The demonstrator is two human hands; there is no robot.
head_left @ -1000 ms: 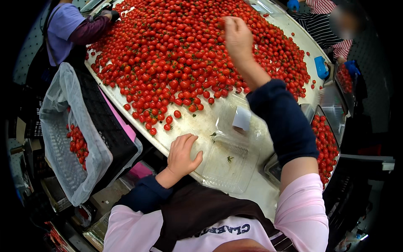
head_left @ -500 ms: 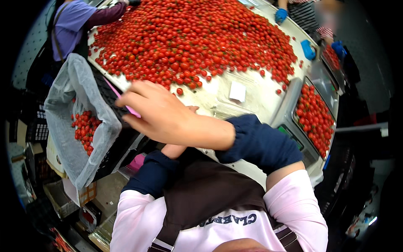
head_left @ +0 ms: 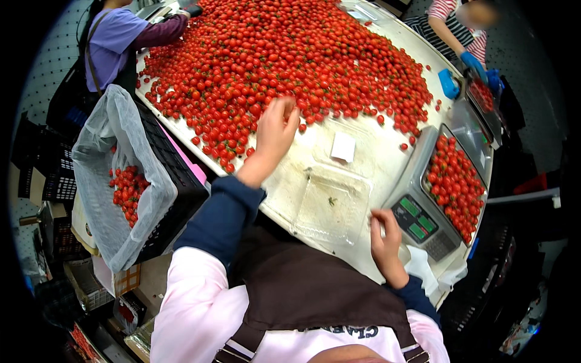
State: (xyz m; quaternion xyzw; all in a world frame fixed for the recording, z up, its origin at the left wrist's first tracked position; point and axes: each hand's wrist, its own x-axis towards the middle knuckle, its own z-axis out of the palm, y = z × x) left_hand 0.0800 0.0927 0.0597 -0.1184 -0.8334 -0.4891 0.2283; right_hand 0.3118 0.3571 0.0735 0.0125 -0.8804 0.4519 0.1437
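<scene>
My left hand (head_left: 275,136) reaches to the near edge of a large heap of cherry tomatoes (head_left: 260,60) on a white table. Its fingers are curled together among the fruit; whatever they hold is hidden. A clear plastic container (head_left: 305,221) lies open between my hands, with a small green stem piece (head_left: 332,201) in it. To the right of that container is my right hand (head_left: 387,245), thumb and bent fingers apart, nothing in them. Just beyond it stands a grey digital scale (head_left: 433,239), carrying a filled tray of cherry tomatoes (head_left: 454,181).
A black crate (head_left: 175,175) with a translucent liner (head_left: 100,157) and some tomatoes stands at the left. A white card (head_left: 343,147) lies past the container. Co-workers are at the far left (head_left: 118,39) and far right (head_left: 448,27). A blue object (head_left: 448,83) sits on the right edge.
My right hand has swung from beside the crate back to the right, near the scale. My left hand has moved up to the heap. The plastic container now shows fully.
</scene>
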